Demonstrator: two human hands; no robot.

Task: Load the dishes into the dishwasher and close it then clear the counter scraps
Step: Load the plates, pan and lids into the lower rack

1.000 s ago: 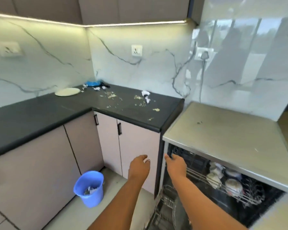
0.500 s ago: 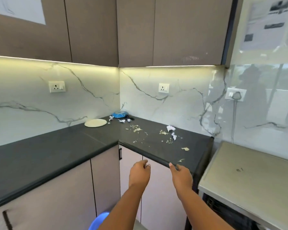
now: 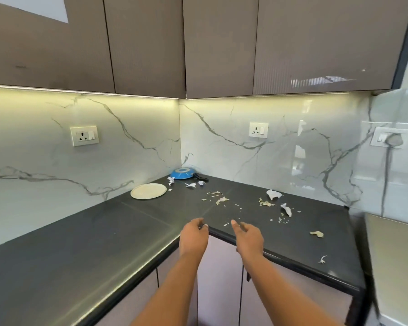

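Bench (image 3: 85, 250): dark stone-like slab, matt to satin, smooth; dull sheen along its rounded front edge left of the left hand (image 3: 193, 238).
Wall panels (image 3: 127, 142) beyond both hands: pale marble-look with grey veins, glossy, mirror-like to the right.
Upper cabinets (image 3: 149, 43): brown, finely ribbed texture, low sheen.
Lower cabinet doors (image 3: 219, 278) under the right hand (image 3: 249, 238): smooth, pale, matt.
Plate (image 3: 148, 191), far left of the hands: cream, matt.
Pan (image 3: 182, 173) behind it: blue, glossy.
Scraps (image 3: 274, 194) ahead and right: crumpled white paper, dry pale peel bits.
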